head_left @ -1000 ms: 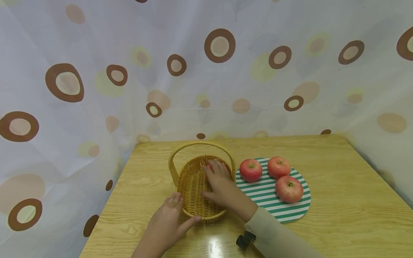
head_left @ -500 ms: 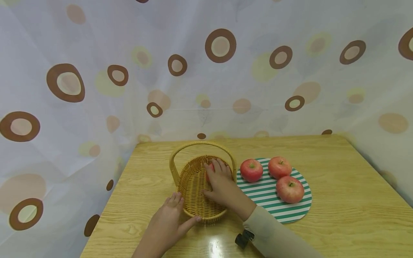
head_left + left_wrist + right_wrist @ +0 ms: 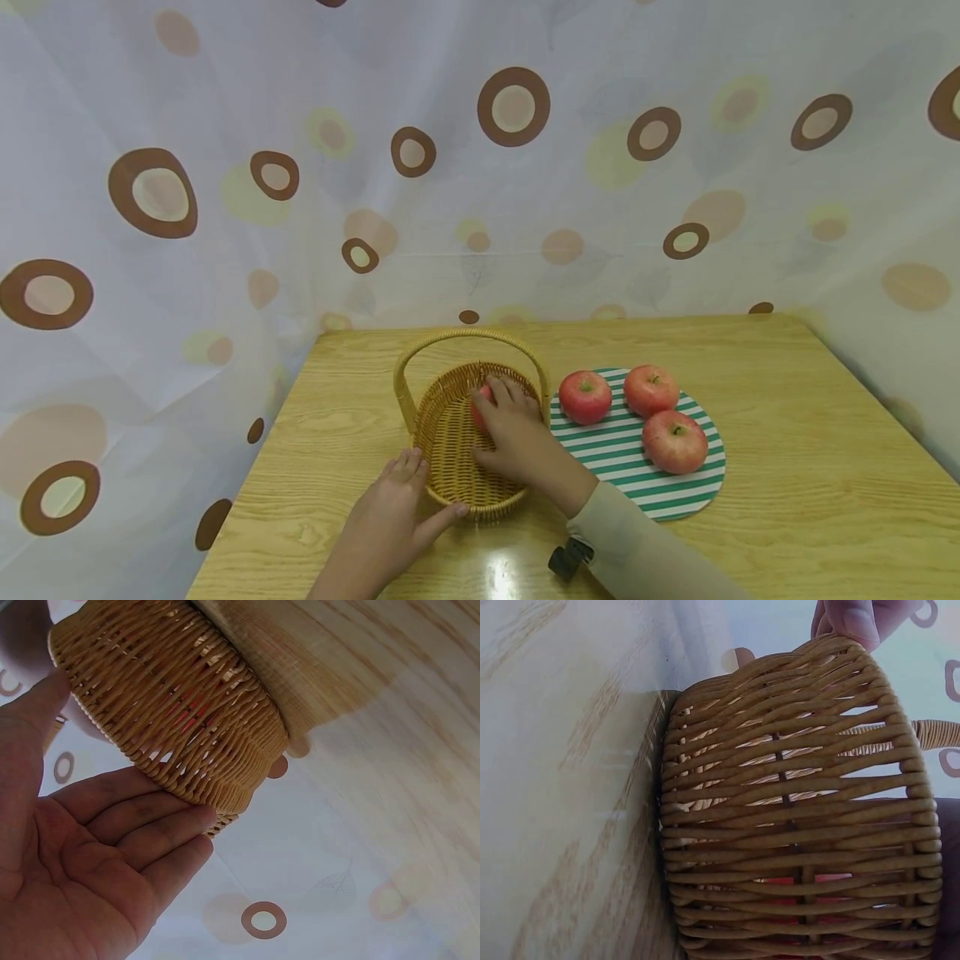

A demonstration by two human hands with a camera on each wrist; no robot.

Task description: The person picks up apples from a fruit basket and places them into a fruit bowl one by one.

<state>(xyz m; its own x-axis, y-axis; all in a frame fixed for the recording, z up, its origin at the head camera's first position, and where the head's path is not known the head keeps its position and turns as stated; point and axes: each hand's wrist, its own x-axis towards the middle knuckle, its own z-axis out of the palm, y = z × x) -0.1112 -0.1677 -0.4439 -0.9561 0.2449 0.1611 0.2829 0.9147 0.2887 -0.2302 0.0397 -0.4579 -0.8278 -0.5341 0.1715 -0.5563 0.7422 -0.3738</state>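
A yellow-brown wicker basket (image 3: 450,446) with a tall arched handle stands on the wooden table. Inside it, toward the right, is a red apple (image 3: 480,414), partly covered by my right hand (image 3: 517,433), whose fingers curl over it. My left hand (image 3: 390,508) rests against the basket's near left rim with fingers fairly straight and thumb spread along the front. In the left wrist view, those fingers (image 3: 142,825) touch the woven side from outside. Red shows through the weave in both wrist views. The right hand itself is mostly hidden in the right wrist view.
Right of the basket lies a round green-and-white striped placemat (image 3: 611,475). On it sit three apples: one at left (image 3: 585,397), one at back (image 3: 650,390), one in front (image 3: 674,442). A patterned curtain (image 3: 480,192) rises behind the table (image 3: 795,467).
The apple in the basket has shifted slightly nearer and to the left under my right fingers, and more of it shows. My left hand stays at the rim.
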